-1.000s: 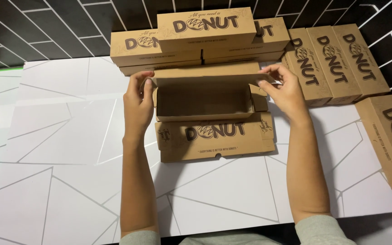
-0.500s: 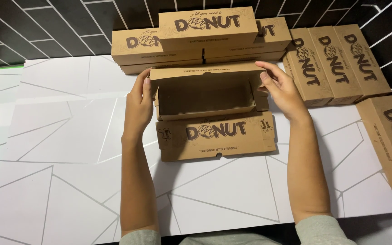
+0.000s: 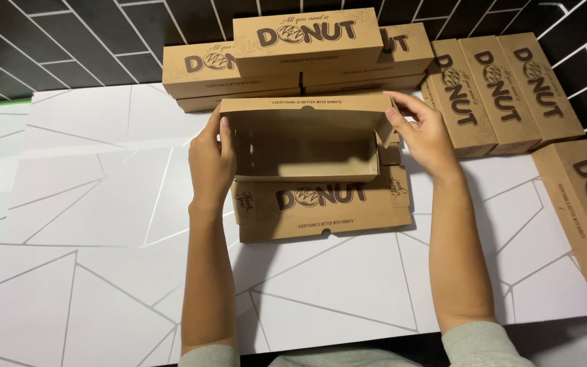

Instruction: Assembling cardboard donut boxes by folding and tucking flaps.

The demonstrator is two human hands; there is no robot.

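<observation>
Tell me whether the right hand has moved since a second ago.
Yes. The right hand has shifted up the open box's right end, toward the stacked boxes.

A single view from a camera worn on the person's head, looking steeply down and forward over a white table [image 3: 103, 292]. Both forearms reach up from the bottom edge, close to the lens. A dark tiled wall [image 3: 69, 41] closes the top of the frame. No second view shares the scene.
</observation>
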